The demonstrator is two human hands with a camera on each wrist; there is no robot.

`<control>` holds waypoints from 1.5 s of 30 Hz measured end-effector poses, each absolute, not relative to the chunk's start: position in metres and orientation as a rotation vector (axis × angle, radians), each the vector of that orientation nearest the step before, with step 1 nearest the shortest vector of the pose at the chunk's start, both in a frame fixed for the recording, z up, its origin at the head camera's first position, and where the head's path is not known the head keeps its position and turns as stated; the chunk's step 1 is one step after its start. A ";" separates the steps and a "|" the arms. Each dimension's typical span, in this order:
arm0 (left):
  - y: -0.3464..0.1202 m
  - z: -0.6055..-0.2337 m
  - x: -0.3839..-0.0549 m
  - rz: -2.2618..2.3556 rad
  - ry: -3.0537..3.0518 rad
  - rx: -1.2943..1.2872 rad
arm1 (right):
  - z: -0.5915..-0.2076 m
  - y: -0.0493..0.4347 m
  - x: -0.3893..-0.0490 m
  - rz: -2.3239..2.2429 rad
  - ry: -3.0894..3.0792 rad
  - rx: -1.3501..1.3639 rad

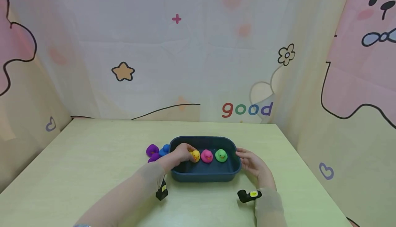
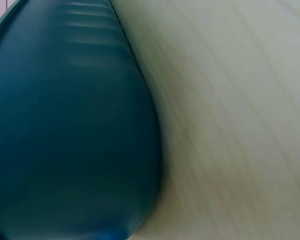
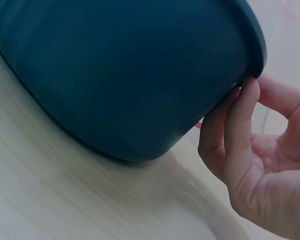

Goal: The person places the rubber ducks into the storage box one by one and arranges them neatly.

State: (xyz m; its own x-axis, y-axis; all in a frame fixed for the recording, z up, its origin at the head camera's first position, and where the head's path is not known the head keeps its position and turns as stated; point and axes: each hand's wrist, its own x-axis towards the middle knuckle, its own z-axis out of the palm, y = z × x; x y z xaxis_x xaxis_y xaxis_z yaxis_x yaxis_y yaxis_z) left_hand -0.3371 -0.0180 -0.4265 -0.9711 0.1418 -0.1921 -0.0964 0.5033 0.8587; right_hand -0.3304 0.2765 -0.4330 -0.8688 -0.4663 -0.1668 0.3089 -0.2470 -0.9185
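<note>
In the head view, my left hand [image 1: 180, 155] reaches over the left end of a dark blue tub [image 1: 204, 178] and pinches a yellow rubber duck [image 1: 196, 156] inside it. To the right of that duck sit a pink duck [image 1: 207, 156] and a green duck [image 1: 221, 155] in a row. My right hand [image 1: 254, 163] holds the tub's right end by the rim. Bent fingertips [image 3: 247, 92] touch just under the rim in the right wrist view. The left wrist view shows the tub's outer wall [image 2: 75, 125], with the left hand out of sight.
Left of the tub, purple ducks [image 1: 152, 150] and a blue duck [image 1: 165, 150] sit close together, partly hidden by the left arm. The pale wooden table [image 1: 92, 158] meets printed cloth walls [image 1: 198, 65] at the back and sides.
</note>
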 end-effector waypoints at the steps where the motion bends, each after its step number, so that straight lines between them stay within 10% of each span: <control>1: -0.018 -0.427 -0.337 1.449 2.520 0.045 | -0.433 0.277 -0.330 -2.146 1.529 -0.195; 27: -0.097 -0.349 -0.317 1.392 2.535 0.553 | -0.442 0.279 -0.338 -2.175 1.483 -0.185; 45: -0.185 -0.413 -0.328 1.585 2.570 0.231 | -0.437 0.277 -0.334 -2.160 1.494 -0.188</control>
State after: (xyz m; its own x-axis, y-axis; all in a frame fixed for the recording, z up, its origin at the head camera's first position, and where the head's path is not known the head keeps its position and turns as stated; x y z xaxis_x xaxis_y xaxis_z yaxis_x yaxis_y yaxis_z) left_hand -0.3284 -0.1852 -0.4131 -0.9820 0.1881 -0.0167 0.0696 0.4423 0.8941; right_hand -0.3342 0.2774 -0.4374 -0.8640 -0.4753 -0.1664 0.3232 -0.2701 -0.9070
